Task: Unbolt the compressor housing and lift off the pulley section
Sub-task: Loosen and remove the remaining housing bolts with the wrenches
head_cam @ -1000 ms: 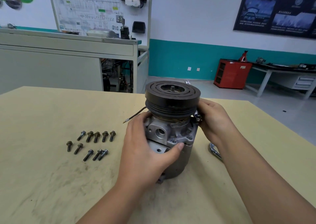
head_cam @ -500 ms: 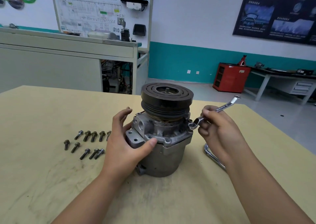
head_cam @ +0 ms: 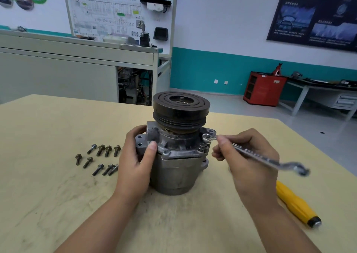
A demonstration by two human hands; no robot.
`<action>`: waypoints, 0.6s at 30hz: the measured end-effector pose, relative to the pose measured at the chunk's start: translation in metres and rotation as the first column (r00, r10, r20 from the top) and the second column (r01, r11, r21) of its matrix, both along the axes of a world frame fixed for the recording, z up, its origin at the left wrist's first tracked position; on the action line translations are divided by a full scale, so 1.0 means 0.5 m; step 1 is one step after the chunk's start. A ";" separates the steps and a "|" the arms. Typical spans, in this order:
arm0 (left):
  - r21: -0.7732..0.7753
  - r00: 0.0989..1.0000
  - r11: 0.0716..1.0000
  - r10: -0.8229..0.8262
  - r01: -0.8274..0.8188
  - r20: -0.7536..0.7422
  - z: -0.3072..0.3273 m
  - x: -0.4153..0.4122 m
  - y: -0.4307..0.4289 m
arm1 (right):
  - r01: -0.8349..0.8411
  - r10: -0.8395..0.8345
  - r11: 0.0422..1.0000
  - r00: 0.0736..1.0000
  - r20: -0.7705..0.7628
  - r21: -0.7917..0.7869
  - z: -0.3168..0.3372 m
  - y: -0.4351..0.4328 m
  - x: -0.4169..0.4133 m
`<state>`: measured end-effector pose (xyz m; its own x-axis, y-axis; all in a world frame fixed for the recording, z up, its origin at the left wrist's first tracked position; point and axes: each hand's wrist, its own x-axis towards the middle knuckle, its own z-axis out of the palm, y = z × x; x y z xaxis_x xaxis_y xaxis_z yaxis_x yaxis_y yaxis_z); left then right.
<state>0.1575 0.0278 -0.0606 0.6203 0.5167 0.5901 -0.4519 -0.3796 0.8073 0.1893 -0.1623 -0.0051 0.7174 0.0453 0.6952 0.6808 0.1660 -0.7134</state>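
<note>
Your left hand (head_cam: 135, 161) grips the housing (head_cam: 173, 173), right hand (head_cam: 249, 163) pinches the wrench (head_cam: 275, 163) — its ring, perhaps half-seated, could slip off.

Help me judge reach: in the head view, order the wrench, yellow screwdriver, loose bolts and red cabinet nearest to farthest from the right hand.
1. wrench, gripped in the right hand.
2. yellow screwdriver, on the table right of it.
3. loose bolts, left, beyond the compressor.
4. red cabinet, far back on the floor.
</note>
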 end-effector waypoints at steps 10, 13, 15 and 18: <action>-0.068 0.999 0.997 0.029 -0.031 -0.021 -0.003 0.018 -0.002 | 0.295 -0.220 0.919 0.935 0.280 -0.263 -0.005 0.033 -0.034; -0.081 0.999 0.996 0.031 -0.034 -0.038 -0.003 0.020 -0.005 | 0.253 -0.201 0.926 0.958 0.203 -0.280 0.003 0.037 -0.038; -0.079 0.997 0.996 0.039 -0.044 -0.061 -0.004 0.020 -0.008 | 0.253 -0.188 0.917 0.956 0.226 -0.309 0.005 0.039 -0.040; -0.077 0.996 0.996 0.037 -0.044 -0.087 -0.002 0.020 -0.012 | 0.277 -0.186 0.890 0.946 0.267 -0.363 0.009 0.044 -0.047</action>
<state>0.1673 0.0219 -0.0615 0.6443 0.5850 0.4926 -0.3656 -0.3301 0.8702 0.1656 -0.1404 -0.0005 0.5724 0.1973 0.7959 0.8114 -0.2766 -0.5149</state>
